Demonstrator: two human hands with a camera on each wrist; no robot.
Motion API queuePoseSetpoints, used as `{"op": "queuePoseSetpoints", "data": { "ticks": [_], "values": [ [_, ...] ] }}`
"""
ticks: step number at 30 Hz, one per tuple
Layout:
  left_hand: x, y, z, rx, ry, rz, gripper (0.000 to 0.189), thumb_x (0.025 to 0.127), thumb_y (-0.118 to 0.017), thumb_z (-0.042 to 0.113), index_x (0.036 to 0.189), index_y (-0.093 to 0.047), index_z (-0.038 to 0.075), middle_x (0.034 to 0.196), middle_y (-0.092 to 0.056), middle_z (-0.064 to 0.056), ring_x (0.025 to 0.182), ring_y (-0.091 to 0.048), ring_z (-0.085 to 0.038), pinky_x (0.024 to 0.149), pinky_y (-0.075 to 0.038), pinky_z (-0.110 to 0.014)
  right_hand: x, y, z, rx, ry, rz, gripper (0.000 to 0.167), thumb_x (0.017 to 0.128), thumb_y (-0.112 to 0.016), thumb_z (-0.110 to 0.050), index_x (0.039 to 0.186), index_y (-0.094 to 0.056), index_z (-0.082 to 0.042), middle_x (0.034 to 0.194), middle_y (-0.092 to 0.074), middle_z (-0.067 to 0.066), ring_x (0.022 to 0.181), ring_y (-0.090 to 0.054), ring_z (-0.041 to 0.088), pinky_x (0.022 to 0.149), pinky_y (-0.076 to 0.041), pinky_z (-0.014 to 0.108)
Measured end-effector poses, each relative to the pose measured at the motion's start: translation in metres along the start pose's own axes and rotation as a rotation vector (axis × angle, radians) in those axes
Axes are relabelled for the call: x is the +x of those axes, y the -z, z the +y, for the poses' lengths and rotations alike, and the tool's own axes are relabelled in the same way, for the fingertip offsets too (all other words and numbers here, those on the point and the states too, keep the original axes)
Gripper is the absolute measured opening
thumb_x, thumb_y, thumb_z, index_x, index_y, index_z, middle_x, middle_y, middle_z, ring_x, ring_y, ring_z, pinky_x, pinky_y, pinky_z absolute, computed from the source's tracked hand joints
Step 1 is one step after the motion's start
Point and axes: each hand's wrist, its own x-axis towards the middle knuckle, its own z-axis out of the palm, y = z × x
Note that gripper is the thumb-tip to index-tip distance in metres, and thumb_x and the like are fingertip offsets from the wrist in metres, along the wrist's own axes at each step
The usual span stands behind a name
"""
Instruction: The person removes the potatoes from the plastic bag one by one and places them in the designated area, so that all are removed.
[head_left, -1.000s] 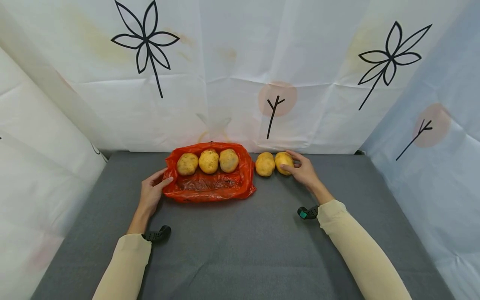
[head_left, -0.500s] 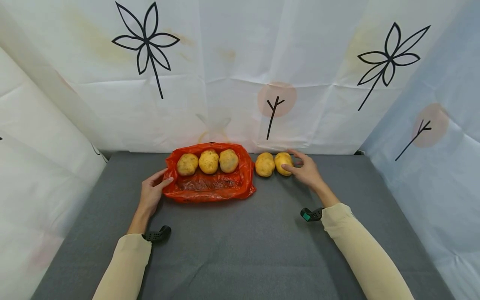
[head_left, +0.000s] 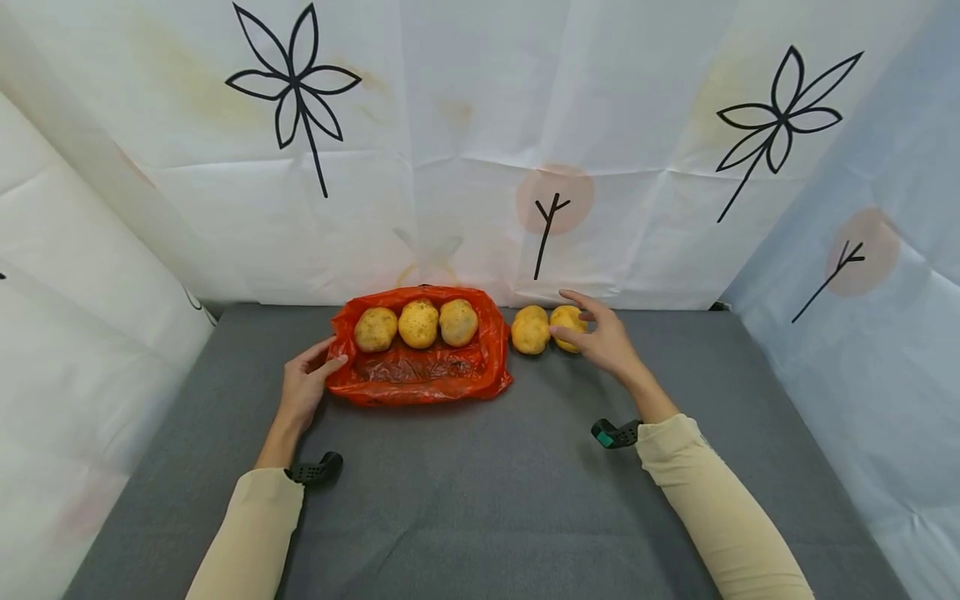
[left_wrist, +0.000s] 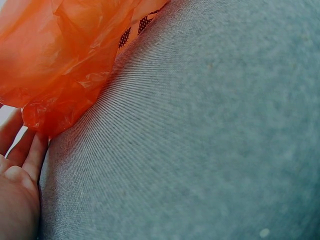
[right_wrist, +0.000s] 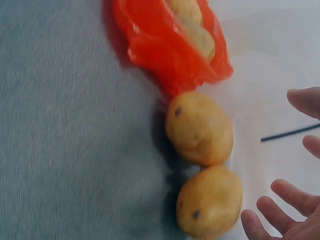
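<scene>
An orange-red plastic bag (head_left: 420, 392) lies spread on the table with its mouth facing up. Three potatoes (head_left: 417, 323) sit in a row along its far side. At the bag's left edge, my left hand (head_left: 302, 382) pinches the plastic, thumb on the rim and fingers behind it. Two more potatoes stand side by side right of the bag: a nearer-to-bag potato (right_wrist: 200, 128) and an outer potato (right_wrist: 210, 202). My right hand (head_left: 606, 343) hovers over the outer potato, fingers and thumb spread apart and holding nothing; it partly hides that potato in the head view.
Grey cloth covers the table (head_left: 465, 500). A white curtain (head_left: 450, 167) with black plant drawings hangs right behind the bag and potatoes. More curtain (head_left: 67, 333) closes off the left side, and a bluish one (head_left: 885, 333) the right.
My right hand has loosened from the outer potato, its fingers spreading and shifting slightly left and up over it. The left hand, bag and potatoes have stayed in place.
</scene>
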Motion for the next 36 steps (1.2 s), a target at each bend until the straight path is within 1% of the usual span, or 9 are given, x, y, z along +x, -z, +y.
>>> {"op": "queuePoseSetpoints", "data": {
  "ticks": [4, 8, 16, 23, 27, 29, 30, 33, 36],
  "values": [
    [0.001, 0.000, -0.001, 0.000, -0.001, -0.001, 0.051, 0.099, -0.067, 0.017, 0.147, -0.054, 0.004, 0.150, -0.050, -0.016, 0.119, -0.050, -0.006, 0.089, -0.045, -0.009, 0.001, -0.007, -0.009, 0.015, 0.026, -0.017, 0.068, 0.094, -0.074, -0.035, 0.154, -0.045, -0.022, 0.157, -0.039, 0.015, 0.137, -0.039, 0.045, 0.102, -0.040, 0.064],
    [0.001, 0.001, -0.001, -0.001, 0.005, -0.005, 0.051, 0.100, -0.067, 0.017, 0.147, -0.053, 0.004, 0.150, -0.049, -0.016, 0.119, -0.051, -0.006, 0.089, -0.045, -0.010, 0.002, -0.016, -0.019, 0.024, 0.064, -0.032, 0.066, 0.094, -0.075, -0.033, 0.153, -0.047, -0.023, 0.156, -0.040, 0.015, 0.135, -0.041, 0.046, 0.103, -0.041, 0.062],
    [0.001, 0.000, -0.002, -0.002, -0.005, -0.007, 0.051, 0.100, -0.067, 0.018, 0.147, -0.054, 0.005, 0.149, -0.050, -0.017, 0.118, -0.051, -0.006, 0.089, -0.045, -0.010, 0.005, -0.033, -0.034, 0.099, 0.157, -0.057, 0.066, 0.092, -0.077, -0.027, 0.151, -0.050, -0.020, 0.154, -0.044, 0.013, 0.134, -0.044, 0.044, 0.105, -0.040, 0.062],
    [0.002, 0.000, -0.004, -0.029, -0.015, -0.007, 0.051, 0.099, -0.067, 0.014, 0.147, -0.053, 0.003, 0.148, -0.049, -0.019, 0.115, -0.052, -0.003, 0.089, -0.046, -0.011, 0.010, -0.049, -0.046, 0.125, 0.226, -0.080, 0.065, 0.093, -0.077, -0.022, 0.151, -0.049, -0.016, 0.155, -0.044, 0.011, 0.137, -0.044, 0.033, 0.109, -0.038, 0.057],
    [0.002, 0.000, -0.005, -0.028, -0.012, -0.008, 0.051, 0.099, -0.067, 0.015, 0.147, -0.053, 0.003, 0.148, -0.049, -0.019, 0.115, -0.052, -0.004, 0.088, -0.047, -0.011, 0.015, -0.059, -0.048, 0.124, 0.229, -0.086, 0.065, 0.093, -0.077, -0.022, 0.151, -0.050, -0.015, 0.153, -0.045, 0.014, 0.133, -0.047, 0.041, 0.108, -0.038, 0.058],
    [0.001, 0.000, -0.004, -0.025, -0.011, -0.008, 0.051, 0.099, -0.067, 0.016, 0.147, -0.054, 0.003, 0.148, -0.049, -0.019, 0.115, -0.052, -0.004, 0.088, -0.047, -0.011, 0.018, -0.063, -0.049, 0.130, 0.230, -0.091, 0.065, 0.092, -0.077, -0.022, 0.151, -0.050, -0.014, 0.153, -0.044, 0.015, 0.131, -0.047, 0.045, 0.107, -0.037, 0.061],
    [0.001, 0.000, -0.004, -0.024, -0.010, -0.009, 0.051, 0.099, -0.067, 0.016, 0.147, -0.053, 0.004, 0.149, -0.049, -0.018, 0.116, -0.052, -0.005, 0.088, -0.046, -0.011, 0.017, -0.064, -0.055, 0.130, 0.226, -0.096, 0.064, 0.093, -0.076, -0.020, 0.150, -0.050, -0.012, 0.153, -0.044, 0.017, 0.130, -0.047, 0.047, 0.107, -0.037, 0.062],
    [0.001, 0.001, -0.003, -0.019, -0.006, -0.008, 0.051, 0.099, -0.068, 0.017, 0.147, -0.053, 0.005, 0.150, -0.049, -0.017, 0.120, -0.051, -0.007, 0.089, -0.045, -0.010, 0.023, -0.072, -0.056, 0.124, 0.227, -0.095, 0.063, 0.092, -0.077, -0.021, 0.149, -0.052, -0.011, 0.151, -0.046, 0.018, 0.128, -0.050, 0.047, 0.105, -0.040, 0.061],
    [0.001, 0.001, -0.003, -0.017, 0.002, -0.007, 0.052, 0.100, -0.067, 0.017, 0.148, -0.053, 0.005, 0.150, -0.049, -0.017, 0.121, -0.051, -0.007, 0.090, -0.045, -0.010, 0.031, -0.080, -0.056, 0.121, 0.221, -0.098, 0.062, 0.092, -0.077, -0.018, 0.148, -0.053, -0.009, 0.150, -0.048, 0.018, 0.127, -0.051, 0.046, 0.103, -0.042, 0.060]
  ]
}}
